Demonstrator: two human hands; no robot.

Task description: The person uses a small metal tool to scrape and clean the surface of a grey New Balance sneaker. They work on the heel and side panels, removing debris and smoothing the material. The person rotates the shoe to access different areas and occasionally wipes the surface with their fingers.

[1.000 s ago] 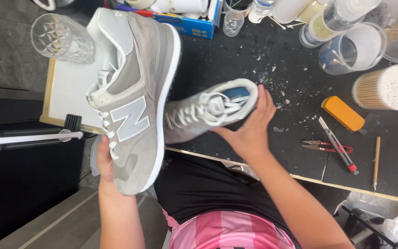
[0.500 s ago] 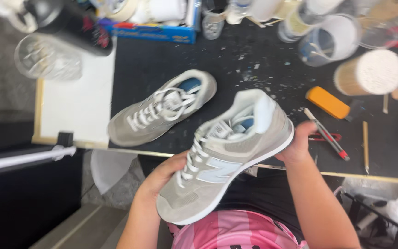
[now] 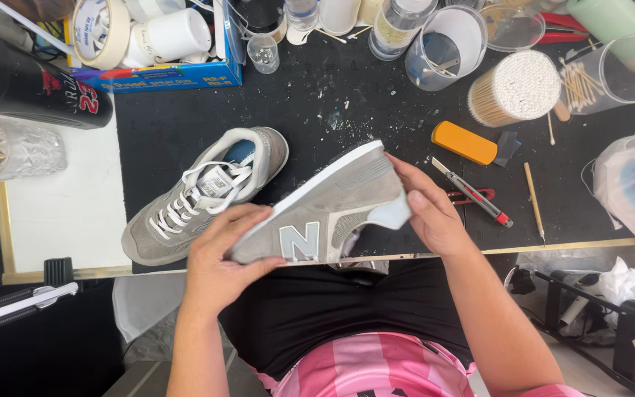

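Fingers of both my hands are clamped on one grey sneaker [image 3: 325,209], tipped on its side so its white sole edge faces away from me. My left hand [image 3: 218,261] wraps the toe end, fingers [image 3: 240,220] curled over the upper; my right hand [image 3: 428,209] grips the heel, thumb pressed on the pale heel patch. The sneaker hangs just above the near edge of the black counter [image 3: 354,95], over my lap.

Just beyond my left fingers the second grey sneaker [image 3: 200,195] lies upright on the counter, laces up, toe pointing toward my left. Past my right fingers lie a utility knife [image 3: 472,192] and red snips [image 3: 472,195] under it, with an orange block [image 3: 464,142] farther out and a thin wooden stick [image 3: 534,202] off to the right. Well beyond sits a round tub of cotton swabs [image 3: 516,88].
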